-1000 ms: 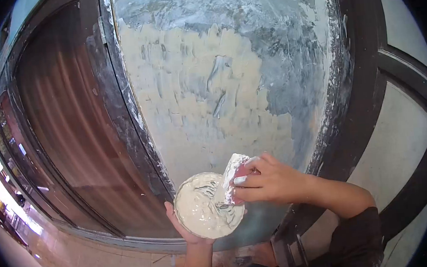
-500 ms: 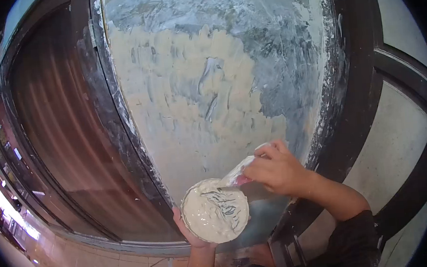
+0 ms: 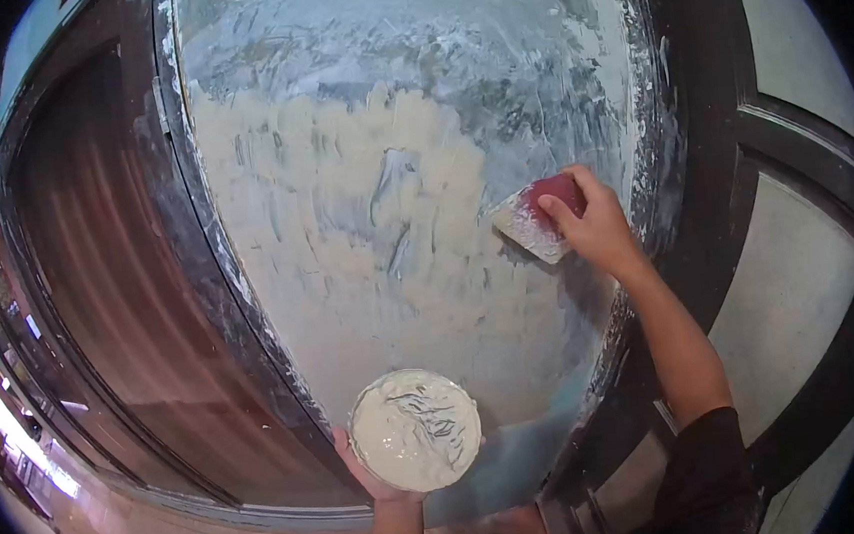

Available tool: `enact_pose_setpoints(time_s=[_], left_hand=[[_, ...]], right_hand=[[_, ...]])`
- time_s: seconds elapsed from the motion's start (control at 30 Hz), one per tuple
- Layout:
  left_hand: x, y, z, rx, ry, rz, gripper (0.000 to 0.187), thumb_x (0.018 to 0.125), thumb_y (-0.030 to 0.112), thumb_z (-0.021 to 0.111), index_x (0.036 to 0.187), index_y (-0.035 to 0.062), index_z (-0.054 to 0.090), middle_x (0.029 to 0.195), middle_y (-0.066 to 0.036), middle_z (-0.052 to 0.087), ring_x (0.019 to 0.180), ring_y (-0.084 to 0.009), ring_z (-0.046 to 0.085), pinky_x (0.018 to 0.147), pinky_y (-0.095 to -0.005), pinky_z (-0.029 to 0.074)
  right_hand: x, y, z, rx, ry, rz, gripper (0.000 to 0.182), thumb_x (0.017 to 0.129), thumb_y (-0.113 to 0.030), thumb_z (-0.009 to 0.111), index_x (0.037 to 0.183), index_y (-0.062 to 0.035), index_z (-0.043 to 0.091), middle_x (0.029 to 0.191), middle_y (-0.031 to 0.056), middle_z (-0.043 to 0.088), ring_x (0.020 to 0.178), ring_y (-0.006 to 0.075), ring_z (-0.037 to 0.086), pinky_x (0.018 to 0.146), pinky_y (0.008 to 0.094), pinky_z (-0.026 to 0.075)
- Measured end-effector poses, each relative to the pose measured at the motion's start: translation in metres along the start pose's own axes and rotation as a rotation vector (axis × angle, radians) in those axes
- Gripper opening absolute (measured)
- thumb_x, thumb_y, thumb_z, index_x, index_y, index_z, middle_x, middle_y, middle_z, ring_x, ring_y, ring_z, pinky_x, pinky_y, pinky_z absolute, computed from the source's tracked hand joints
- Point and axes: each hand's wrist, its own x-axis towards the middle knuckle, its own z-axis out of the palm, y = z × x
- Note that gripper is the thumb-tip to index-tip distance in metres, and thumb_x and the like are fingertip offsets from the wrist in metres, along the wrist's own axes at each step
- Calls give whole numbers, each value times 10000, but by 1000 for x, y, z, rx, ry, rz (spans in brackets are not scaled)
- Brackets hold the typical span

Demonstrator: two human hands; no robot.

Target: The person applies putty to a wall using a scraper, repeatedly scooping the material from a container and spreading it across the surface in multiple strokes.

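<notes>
My right hand [image 3: 596,216] grips a red putty spreader [image 3: 541,220], its blade smeared with cream filler and held against or very close to the wall panel. Low in front of me, my left hand [image 3: 379,480] holds a round tub of cream putty [image 3: 417,430] from below and its left side, with part of the fingers hidden behind it. Ridged scrape marks run across the putty's surface. The wall panel [image 3: 364,232] carries a broad cream coat over its middle and lower part, while blue-grey surface shows at the top and right.
A dark framed window [image 3: 95,253] with brownish panes stands to the left. On the right is a dark door frame [image 3: 734,213] with pale panels. Tiled floor [image 3: 187,527] lies below, and a bare foot [image 3: 522,523] shows near the bottom.
My right hand has moved with the spreader from the tub up to the right side of the wall panel. The tub stays in my left hand, slightly further left in view.
</notes>
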Motion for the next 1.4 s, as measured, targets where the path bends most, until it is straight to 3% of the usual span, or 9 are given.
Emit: enact_pose_setpoints(time_s=[0.27,0.57,0.8,0.93,1.0,1.07,1.13,1.2,1.4], left_hand=[[20,3,11,-146,-10,34,964,893,810,332,1524,83,398,1510,-201,451,1317,-458,492,1011,-702,443],[34,-8,18,-49,-39,49,961,900,803,324,1514,69,410,1495,-196,471,1305,-443,504,1017,-665,458],[40,-14,22,-65,67,103,946,907,788,316,1517,70,406,1492,-199,471,1301,-448,508,1012,-672,459],[37,-16,32,-153,-227,10,964,905,798,312,1522,62,394,1495,-203,467,1301,-451,508,1023,-667,454],[37,-18,28,-78,-16,75,958,910,798,308,1519,64,400,1488,-202,476,1297,-445,515,1019,-667,458],[40,-20,17,125,44,99,972,856,848,355,1515,137,423,1506,-214,460,1264,-559,493,887,-872,370],[34,-20,17,114,58,94,967,857,846,352,1515,141,426,1514,-208,452,1267,-552,494,883,-871,374],[27,-19,23,-65,-27,112,943,929,782,304,1498,40,422,1473,-198,495,1292,-415,530,1056,-588,465],[23,-16,4,-152,58,64,958,893,812,333,1521,92,408,1508,-195,463,1313,-470,491,994,-744,405]], right_hand=[[23,3,9,-71,-40,11,289,897,-182,741,1077,2,610,936,220,682,865,406,661,768,434,516],[18,2,15,-231,16,-292,313,869,-198,766,1068,-6,622,880,175,673,796,372,657,749,435,494],[35,-9,-5,85,1,37,274,895,-178,755,1043,10,620,895,182,699,782,365,681,710,420,531],[13,-7,12,-173,-136,-110,289,902,-225,735,1101,-43,632,987,161,664,927,325,639,898,422,420],[24,-3,10,-194,-68,-128,296,911,-227,729,1112,-35,626,981,168,671,911,336,648,877,418,443],[43,1,3,-212,0,-152,303,920,-228,723,1124,-28,620,976,175,678,894,346,657,857,415,465],[59,-2,-14,16,63,62,305,940,-216,711,1141,-12,604,952,165,693,849,294,680,804,371,507],[53,-4,-25,91,50,111,300,942,-202,713,1141,-7,601,935,151,694,832,257,675,783,348,515],[-20,-31,-15,266,-311,37,259,949,-143,706,1141,-5,600,916,90,672,809,156,623,770,310,513]])
